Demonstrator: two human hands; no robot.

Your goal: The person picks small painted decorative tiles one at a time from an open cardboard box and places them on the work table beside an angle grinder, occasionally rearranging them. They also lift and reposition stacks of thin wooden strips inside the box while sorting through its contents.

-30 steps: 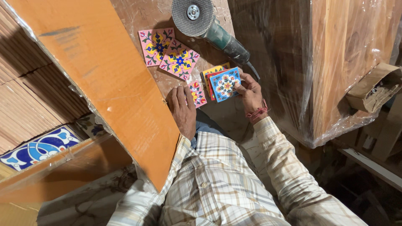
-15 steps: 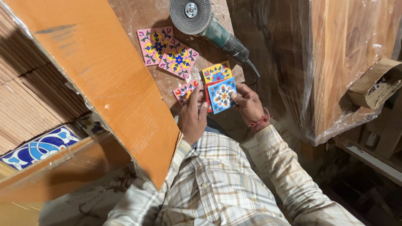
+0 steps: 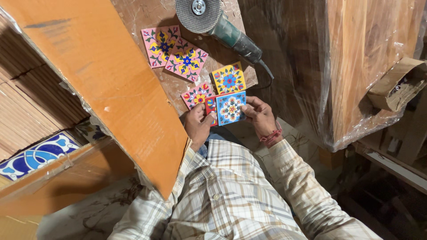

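On the dusty counter [image 3: 147, 13] at frame centre, both hands' fingers pinch a blue floral tile [image 3: 231, 108], left hand [image 3: 199, 124] and right hand [image 3: 260, 116] sorting it beside the yellow tile [image 3: 228, 79]; placing it calls for aligning edges.

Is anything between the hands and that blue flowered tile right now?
Nothing visible: the right hand grips the blue flowered tile at its right edge, and the left hand holds a red tile tucked against its left side.
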